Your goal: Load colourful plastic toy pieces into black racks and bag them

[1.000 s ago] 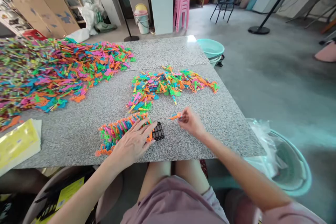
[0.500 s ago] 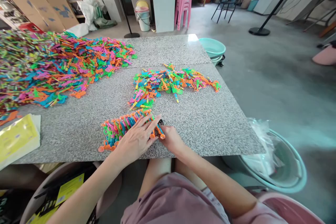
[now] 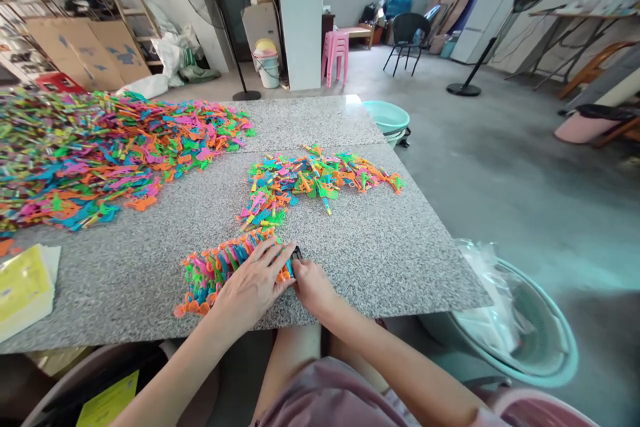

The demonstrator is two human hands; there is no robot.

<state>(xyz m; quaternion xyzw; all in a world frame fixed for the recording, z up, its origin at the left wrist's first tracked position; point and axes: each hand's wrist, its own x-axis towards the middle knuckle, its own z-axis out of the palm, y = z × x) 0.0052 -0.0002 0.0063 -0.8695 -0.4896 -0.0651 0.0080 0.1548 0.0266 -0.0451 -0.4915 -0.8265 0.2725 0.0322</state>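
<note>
A packed row of small plastic whistle-like toys in orange, pink, green and blue lies near the table's front edge. Across the right part of this row my left hand rests flat, fingers stretched out over the toys. At the row's right end my right hand is closed around a black plastic piece, of which only the top shows. The two hands nearly touch. Farther back lies a loose heap of similar toys.
A much larger toy pile covers the table's left back. Yellow printed cards are stacked at the left edge. A green tub with clear bags stands right of the granite table. Below left is a bin holding yellow cards.
My head view has tilted up, showing more of the room. My right hand has come closer to my left, and the toys at the row's right end now sit closer to the rest.
</note>
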